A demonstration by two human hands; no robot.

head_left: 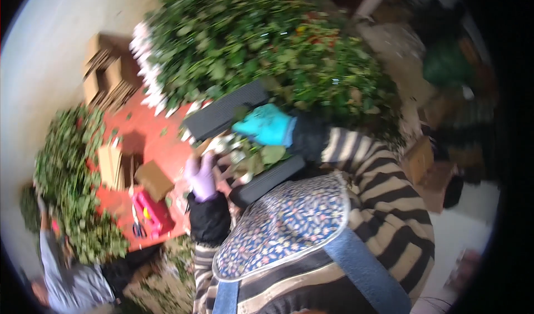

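In front of my apron two black ribbed bars, a far one (228,111) and a near one (267,181), have leafy flower stems (253,161) between them, with pale blooms toward the left end. My right hand (266,126), in a teal glove, reaches in from the right and is closed over the upper side of these stems. My left hand (201,176), in a lavender glove with a black cuff, is at the left end beside the pale blooms. Its fingertips are blurred, so its grip is unclear.
A large heap of leafy stems (239,47) lies beyond, its white-wrapped ends (147,69) leftward. On the red table (172,130) are folded cardboard pieces (111,166), a pink dispenser (153,211) and scissors (138,225). Another person (78,286) works at lower left near more greenery (72,186).
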